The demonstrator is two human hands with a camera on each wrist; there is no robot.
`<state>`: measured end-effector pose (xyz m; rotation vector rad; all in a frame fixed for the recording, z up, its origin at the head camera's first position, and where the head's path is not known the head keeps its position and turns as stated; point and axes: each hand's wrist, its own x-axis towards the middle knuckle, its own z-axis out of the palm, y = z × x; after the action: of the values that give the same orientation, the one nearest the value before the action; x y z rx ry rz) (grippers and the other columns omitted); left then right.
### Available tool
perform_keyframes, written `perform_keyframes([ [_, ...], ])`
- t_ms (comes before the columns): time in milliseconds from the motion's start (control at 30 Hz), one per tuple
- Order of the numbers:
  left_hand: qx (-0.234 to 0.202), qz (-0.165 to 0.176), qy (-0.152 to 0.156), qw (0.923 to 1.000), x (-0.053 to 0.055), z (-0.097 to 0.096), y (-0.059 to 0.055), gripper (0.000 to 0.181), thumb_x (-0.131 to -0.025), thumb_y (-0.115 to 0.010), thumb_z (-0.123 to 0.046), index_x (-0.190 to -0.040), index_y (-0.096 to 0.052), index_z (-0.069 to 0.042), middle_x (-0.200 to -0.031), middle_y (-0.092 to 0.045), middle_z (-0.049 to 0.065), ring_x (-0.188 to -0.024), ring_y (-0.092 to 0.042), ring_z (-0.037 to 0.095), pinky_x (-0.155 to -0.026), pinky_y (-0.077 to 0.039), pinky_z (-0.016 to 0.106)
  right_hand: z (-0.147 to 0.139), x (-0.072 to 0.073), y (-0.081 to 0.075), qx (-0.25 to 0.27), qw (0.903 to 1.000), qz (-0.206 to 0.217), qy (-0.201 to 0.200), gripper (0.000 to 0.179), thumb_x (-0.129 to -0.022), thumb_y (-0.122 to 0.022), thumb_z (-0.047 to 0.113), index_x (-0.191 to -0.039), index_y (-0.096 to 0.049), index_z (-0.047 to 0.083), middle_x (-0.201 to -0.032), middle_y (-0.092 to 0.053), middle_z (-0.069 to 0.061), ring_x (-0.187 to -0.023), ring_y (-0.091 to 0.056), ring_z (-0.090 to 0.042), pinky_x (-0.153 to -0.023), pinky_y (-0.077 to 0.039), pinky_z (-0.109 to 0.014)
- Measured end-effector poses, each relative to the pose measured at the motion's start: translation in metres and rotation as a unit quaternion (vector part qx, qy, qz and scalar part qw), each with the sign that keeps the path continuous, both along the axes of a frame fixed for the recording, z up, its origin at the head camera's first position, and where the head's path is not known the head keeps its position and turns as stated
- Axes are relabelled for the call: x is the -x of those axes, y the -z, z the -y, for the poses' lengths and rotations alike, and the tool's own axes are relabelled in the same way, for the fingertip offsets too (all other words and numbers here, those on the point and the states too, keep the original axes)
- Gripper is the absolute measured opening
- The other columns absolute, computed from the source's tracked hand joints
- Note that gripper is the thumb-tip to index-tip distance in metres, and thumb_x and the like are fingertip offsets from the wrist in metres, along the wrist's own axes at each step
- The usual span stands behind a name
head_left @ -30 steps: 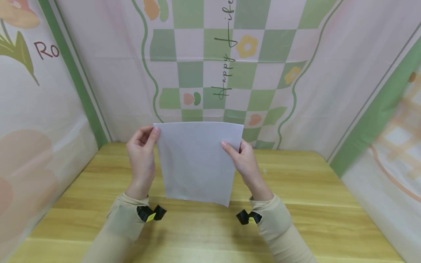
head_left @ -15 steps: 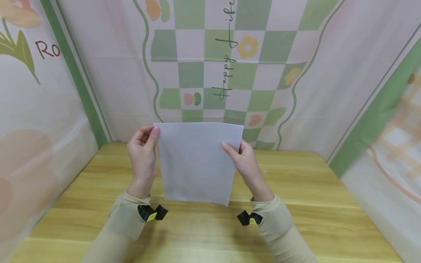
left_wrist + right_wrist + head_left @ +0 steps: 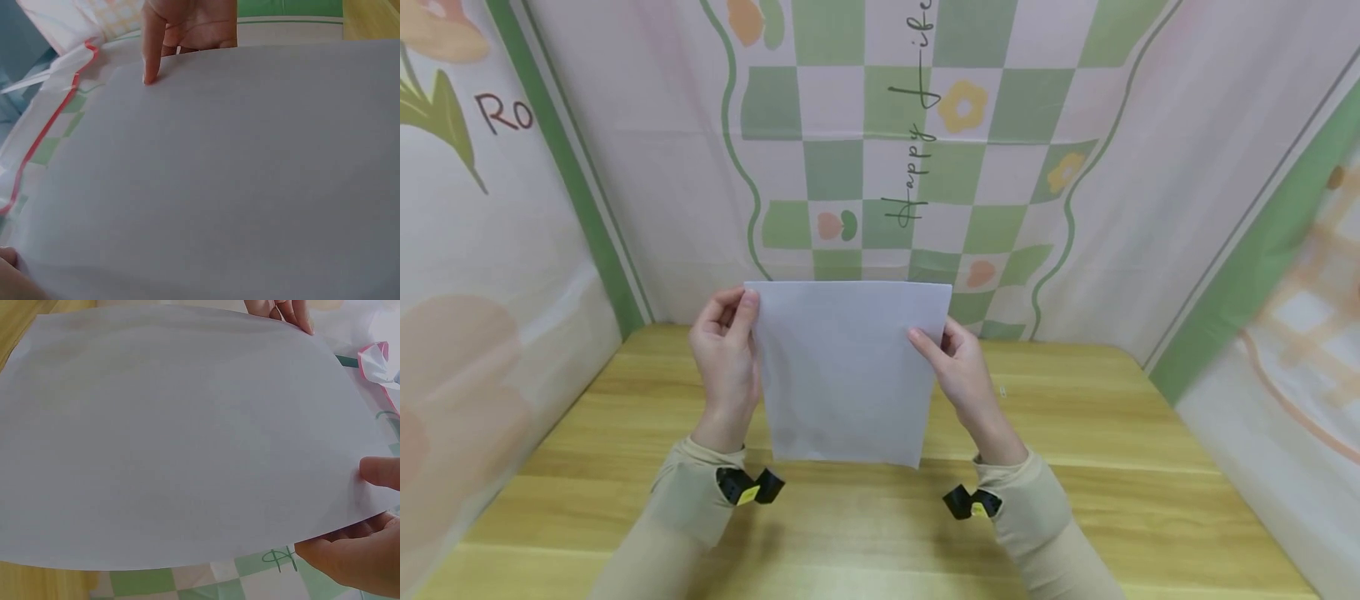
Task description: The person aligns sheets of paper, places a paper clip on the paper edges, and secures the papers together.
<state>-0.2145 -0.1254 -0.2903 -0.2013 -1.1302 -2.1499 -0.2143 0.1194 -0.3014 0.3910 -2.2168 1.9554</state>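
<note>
Head view is showing me the fingers [image 3: 721,312] of the left hand [image 3: 722,358] bending and pinching a white sheet [image 3: 842,379] at its upper left corner, the thumb pressing on the near face. The right hand [image 3: 962,367] is gripping the right edge somewhat below the upper corner, its thumb lying across the near face and the other fingers going behind. Through the right wrist view I am seeing that grip up close, while the left wrist view is giving me mainly the sheet's broad face, with only a bit of the left hand showing at lower left. Between both hands the sheet is hanging over the wooden tabletop [image 3: 850,542], its lower right corner dipping slightly beneath the left one; I am not managing to tell whether that lower edge is touching the wood. Farther out, the beige left sleeve [image 3: 688,500] and right sleeve [image 3: 1033,508] are each carrying a black camera at the wrist. Beyond the right hand, a tiny pale object [image 3: 1003,392] is lying on the tabletop, too small for me to identify. Behind everything, a green and white checkered backdrop [image 3: 951,171] is hanging, its lettering running sideways.
</note>
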Motion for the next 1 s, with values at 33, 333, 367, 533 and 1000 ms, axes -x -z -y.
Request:
perform_keyframes([
  [33,0.000,-0.001,-0.002,1.0000,0.000,0.000,0.000,0.005,-0.087,-0.065,-0.001,-0.085,-0.066,-0.005,-0.083,-0.059,0.005,-0.077,-0.054,0.013,-0.070,-0.049,0.016,-0.001,0.000,0.001,0.000,1.0000,-0.001,0.000,0.036,-0.094,-0.059,0.018,-0.127,-0.054,0.003,-0.118,-0.060,-0.016,-0.096,-0.058,-0.014,-0.082,-0.048,-0.024],
  [333,-0.011,-0.014,0.001,0.9998,-0.001,-0.002,0.000,0.008,-0.083,-0.071,-0.007,-0.085,-0.064,-0.003,-0.082,-0.060,0.004,-0.076,-0.054,0.013,-0.069,-0.049,0.017,-0.008,-0.003,0.006,-0.007,0.9999,0.002,0.008,0.039,-0.094,-0.059,0.019,-0.131,-0.052,0.005,-0.121,-0.060,-0.014,-0.099,-0.058,-0.012,-0.082,-0.048,-0.021],
  [367,-0.011,-0.014,0.002,0.9998,0.000,-0.002,0.000,0.008,-0.083,-0.071,-0.007,-0.085,-0.064,-0.003,-0.082,-0.060,0.004,-0.076,-0.054,0.013,-0.069,-0.049,0.017,-0.009,-0.004,0.006,-0.008,0.9999,0.004,0.012,0.038,-0.094,-0.059,0.018,-0.130,-0.053,0.005,-0.119,-0.060,-0.014,-0.098,-0.058,-0.012,-0.081,-0.048,-0.021],
  [533,-0.015,-0.012,0.003,0.9998,0.000,-0.002,0.001,0.006,-0.084,-0.070,-0.006,-0.084,-0.065,-0.005,-0.083,-0.060,0.004,-0.077,-0.054,0.014,-0.069,-0.049,0.017,-0.011,-0.005,0.009,-0.016,0.9995,0.014,0.025,0.031,-0.094,-0.059,0.019,-0.119,-0.057,0.001,-0.108,-0.060,-0.010,-0.092,-0.057,-0.010,-0.077,-0.049,-0.022],
  [1000,-0.026,-0.023,0.010,0.9994,0.002,-0.001,0.004,0.014,-0.083,-0.071,-0.007,-0.088,-0.063,0.003,-0.083,-0.059,0.005,-0.077,-0.053,0.014,-0.069,-0.049,0.018,-0.020,-0.003,0.025,-0.009,0.9990,0.035,0.026,0.026,-0.095,-0.058,0.017,-0.113,-0.056,-0.001,-0.100,-0.060,0.000,-0.090,-0.058,-0.009,-0.080,-0.053,-0.025],
])
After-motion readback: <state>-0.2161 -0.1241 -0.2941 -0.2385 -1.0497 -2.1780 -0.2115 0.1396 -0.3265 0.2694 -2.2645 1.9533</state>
